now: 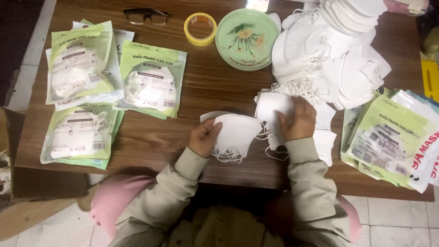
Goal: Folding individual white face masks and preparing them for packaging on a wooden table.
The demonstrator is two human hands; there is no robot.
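My left hand [205, 136] grips the left edge of a small stack of folded white face masks [235, 133] near the front edge of the wooden table [206, 87]. My right hand [298, 120] holds another white mask [270, 112] just to the right, its ear loops dangling below. Beyond my right hand lies a big loose heap of white masks [329, 50]. Both hands sit close together, the two mask bundles touching.
Filled green-and-clear mask pouches [151, 82] lie in piles at the left; empty pouches [388, 137] are stacked at the right edge. At the back are black glasses [146, 17], a yellow tape roll [200, 28] and a green floral plate [247, 39]. A cardboard box [27, 183] stands on the floor, left.
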